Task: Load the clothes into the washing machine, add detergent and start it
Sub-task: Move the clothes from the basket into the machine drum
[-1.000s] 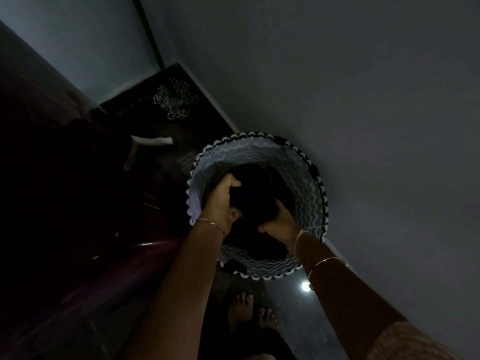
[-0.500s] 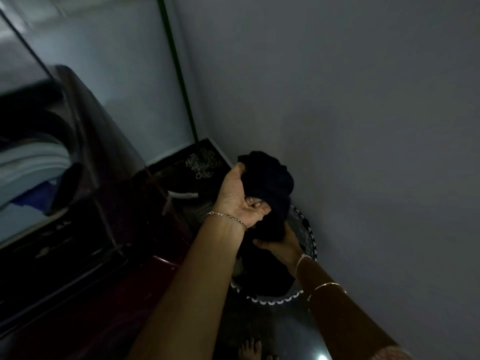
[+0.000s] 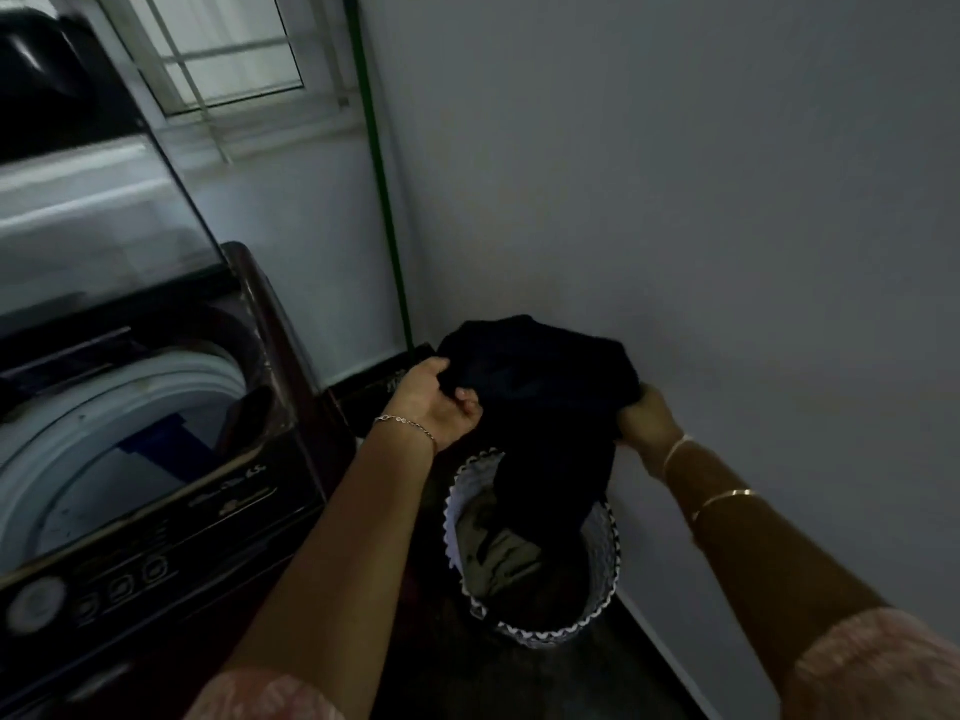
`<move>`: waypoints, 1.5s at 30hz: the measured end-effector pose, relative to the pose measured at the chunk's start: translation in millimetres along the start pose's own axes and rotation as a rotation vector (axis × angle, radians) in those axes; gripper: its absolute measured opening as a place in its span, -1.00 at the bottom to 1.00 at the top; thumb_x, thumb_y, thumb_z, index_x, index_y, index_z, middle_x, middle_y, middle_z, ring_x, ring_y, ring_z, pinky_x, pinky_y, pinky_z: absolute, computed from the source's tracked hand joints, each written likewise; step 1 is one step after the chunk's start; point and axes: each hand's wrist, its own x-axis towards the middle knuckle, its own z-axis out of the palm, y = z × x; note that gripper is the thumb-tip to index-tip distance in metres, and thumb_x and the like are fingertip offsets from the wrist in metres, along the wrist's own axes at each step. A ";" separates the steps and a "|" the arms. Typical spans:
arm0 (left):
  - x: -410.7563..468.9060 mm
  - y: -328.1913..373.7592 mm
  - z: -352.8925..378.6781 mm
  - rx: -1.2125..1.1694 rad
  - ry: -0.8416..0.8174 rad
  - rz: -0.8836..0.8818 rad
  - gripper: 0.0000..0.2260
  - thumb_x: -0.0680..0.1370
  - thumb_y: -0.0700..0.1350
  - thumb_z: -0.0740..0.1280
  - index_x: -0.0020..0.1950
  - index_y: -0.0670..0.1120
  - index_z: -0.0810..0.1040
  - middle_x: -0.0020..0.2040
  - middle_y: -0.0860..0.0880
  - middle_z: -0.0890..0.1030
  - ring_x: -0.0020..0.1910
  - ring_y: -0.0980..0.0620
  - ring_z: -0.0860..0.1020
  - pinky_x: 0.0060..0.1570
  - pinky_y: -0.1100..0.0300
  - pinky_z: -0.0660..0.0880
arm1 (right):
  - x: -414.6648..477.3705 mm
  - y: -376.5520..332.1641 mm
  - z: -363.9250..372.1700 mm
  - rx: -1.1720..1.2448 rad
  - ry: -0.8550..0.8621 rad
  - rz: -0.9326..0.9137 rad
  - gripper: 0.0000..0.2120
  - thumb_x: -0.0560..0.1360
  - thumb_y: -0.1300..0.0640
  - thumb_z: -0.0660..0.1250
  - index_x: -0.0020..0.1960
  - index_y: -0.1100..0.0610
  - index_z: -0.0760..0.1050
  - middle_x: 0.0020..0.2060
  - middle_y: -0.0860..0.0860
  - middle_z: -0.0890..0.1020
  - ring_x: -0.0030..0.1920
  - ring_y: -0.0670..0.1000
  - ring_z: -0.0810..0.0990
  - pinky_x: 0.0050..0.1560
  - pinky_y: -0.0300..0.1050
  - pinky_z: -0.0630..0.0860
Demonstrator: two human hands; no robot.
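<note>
The open washing machine [image 3: 156, 449] stands left of your laundry basket [image 3: 608, 574]. Your left hand [image 3: 436, 402] and right hand [image 3: 647, 420] each clutch the dark garment [image 3: 540, 397], which hangs lengthwise into the basket.

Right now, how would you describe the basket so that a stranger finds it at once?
Find the washing machine on the left, its lid raised. The basket stands on the floor to its right, beside the grey wall. It is round, with a black-and-white zigzag rim, and a dark garment hangs over it.
</note>
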 end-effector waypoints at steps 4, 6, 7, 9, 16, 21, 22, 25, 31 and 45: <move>-8.9 -1.8 -6.9 0.005 0.030 -0.017 -0.87 0.56 -0.18 0.26 0.08 -0.17 0.45 0.18 -0.19 0.49 -0.16 -0.04 0.51 -0.35 0.23 0.57 | -1.2 -61.5 -4.6 -0.127 -0.109 -0.106 -0.65 0.51 0.31 0.31 0.28 0.28 0.38 0.02 0.18 0.56 -0.09 0.15 0.58 -0.15 0.03 0.56; -15.7 -5.6 -2.2 0.238 0.058 0.009 -0.90 0.54 -0.24 0.28 0.05 -0.17 0.46 0.24 -0.16 0.42 0.01 -0.11 0.51 -0.09 0.14 0.58 | -7.4 -90.5 -1.0 -0.157 -0.159 -0.122 -0.57 0.49 0.34 0.32 0.32 0.19 0.31 0.01 0.16 0.53 -0.08 0.14 0.57 -0.18 0.01 0.56; -14.8 -7.8 -1.1 0.446 0.077 0.051 -0.79 0.51 -0.26 0.32 0.13 -0.16 0.46 0.28 -0.11 0.40 0.11 -0.10 0.48 0.03 0.11 0.55 | -11.1 -102.8 2.3 -0.166 -0.187 -0.133 -0.58 0.49 0.35 0.31 0.30 0.17 0.32 -0.04 0.15 0.54 -0.14 0.12 0.57 -0.22 -0.03 0.54; -11.6 -11.0 -0.3 0.820 0.048 0.146 -0.36 0.41 -0.16 0.48 0.42 -0.13 0.28 0.41 -0.05 0.34 0.27 -0.04 0.40 0.22 0.10 0.45 | -19.8 -123.9 9.8 -0.174 -0.223 -0.157 -0.63 0.50 0.36 0.27 0.27 0.18 0.34 -0.15 0.12 0.54 -0.27 0.06 0.54 -0.29 -0.09 0.50; -8.0 -15.2 7.2 1.071 -0.266 0.455 0.13 0.11 -0.01 0.69 0.51 0.08 0.08 0.38 0.10 0.35 0.34 0.11 0.36 0.40 0.14 0.27 | -34.7 -174.2 16.8 0.035 -0.183 -0.229 -0.69 0.54 0.37 0.07 0.25 0.28 0.41 0.01 0.21 0.57 -0.14 0.09 0.57 -0.18 -0.07 0.56; -1.2 -20.9 13.3 0.963 -0.189 0.625 -0.02 0.09 -0.02 0.69 0.40 0.02 0.28 0.31 0.10 0.41 0.31 0.11 0.41 0.34 0.18 0.37 | -40.7 -199.4 21.5 0.610 -0.225 -0.078 -0.73 0.60 0.32 0.03 0.20 0.25 0.43 -0.09 0.14 0.58 -0.15 0.09 0.59 -0.32 -0.11 0.59; -1.0 -20.6 16.8 0.895 -0.193 0.631 -0.19 0.14 -0.09 0.68 0.30 0.04 0.37 0.22 0.11 0.49 0.25 0.11 0.47 0.21 0.28 0.45 | -39.2 -202.5 24.7 0.684 -0.215 -0.048 -0.73 0.59 0.32 0.02 0.19 0.25 0.42 -0.09 0.14 0.58 -0.15 0.09 0.58 -0.33 -0.10 0.59; -1.1 -18.4 24.7 0.756 -0.229 0.622 -0.49 0.25 -0.25 0.61 0.04 0.10 0.48 0.00 0.17 0.56 0.00 0.26 0.54 -0.18 0.52 0.49 | -33.8 -210.8 34.5 0.765 -0.201 -0.007 -0.64 0.58 0.29 0.01 0.32 0.28 0.39 0.06 0.17 0.56 -0.10 0.11 0.58 -0.34 -0.12 0.61; 2.8 -18.1 20.7 0.678 -0.178 0.618 -0.51 0.27 -0.19 0.61 0.13 0.02 0.53 0.03 0.09 0.62 -0.02 0.23 0.58 -0.17 0.48 0.51 | -26.9 -232.0 45.2 0.919 -0.204 -0.059 -0.61 0.60 0.28 0.00 0.38 0.28 0.35 0.25 0.20 0.50 0.07 0.15 0.56 -0.29 -0.10 0.64; -8.2 74.7 43.0 0.017 -0.113 0.513 -0.67 0.50 -0.13 0.32 0.26 -0.12 0.55 0.20 -0.15 0.58 0.18 -0.16 0.54 0.19 -0.12 0.50 | -6.1 -157.4 1.9 0.211 -0.012 -0.072 -0.74 0.60 0.30 0.15 0.25 0.26 0.47 -0.07 0.17 0.61 -0.27 0.04 0.56 -0.33 -0.10 0.61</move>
